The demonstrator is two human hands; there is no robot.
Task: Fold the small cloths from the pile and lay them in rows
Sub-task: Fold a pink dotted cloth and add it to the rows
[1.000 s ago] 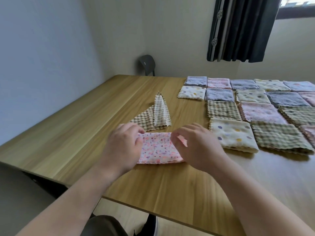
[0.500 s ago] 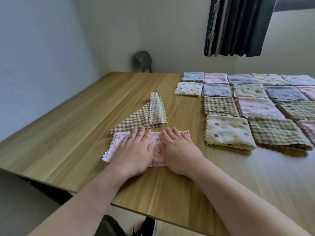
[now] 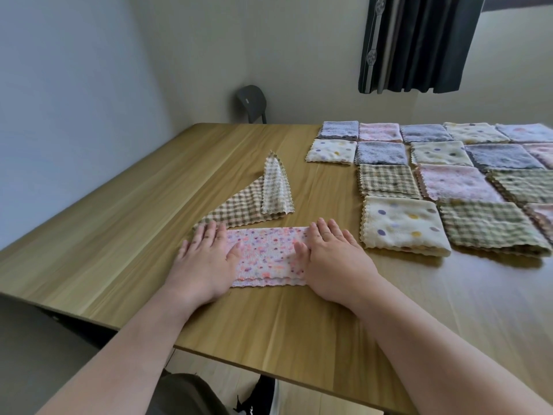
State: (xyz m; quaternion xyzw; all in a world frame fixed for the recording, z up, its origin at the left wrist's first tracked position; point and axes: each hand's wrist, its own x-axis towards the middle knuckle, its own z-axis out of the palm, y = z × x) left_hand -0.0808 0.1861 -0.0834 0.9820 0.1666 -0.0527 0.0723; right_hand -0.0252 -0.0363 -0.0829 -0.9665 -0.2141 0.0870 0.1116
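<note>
The pink spotted cloth (image 3: 266, 256), folded to a strip, lies near the table's (image 3: 119, 235) front edge. The left hand (image 3: 206, 259) and right hand (image 3: 332, 262) press flat on its 2 ends, fingers spread. I'd guess smoothing; next, fold it in half.

Folded cloths (image 3: 404, 226): about sixteen, right edge cropped. Pink cloth (image 3: 266, 256): one. Checked cloth (image 3: 239, 209): one. Hands (image 3: 206, 259) (image 3: 332, 262): two.

left hand (image 3: 206, 259): bare, no ring or watch | right hand (image 3: 332, 262): bare too | forearms (image 3: 143, 339): bare, no sleeve in view | trousers (image 3: 179, 393): dark grey-green cloth | shoe (image 3: 260, 396): black, white edge, small white marks
</note>
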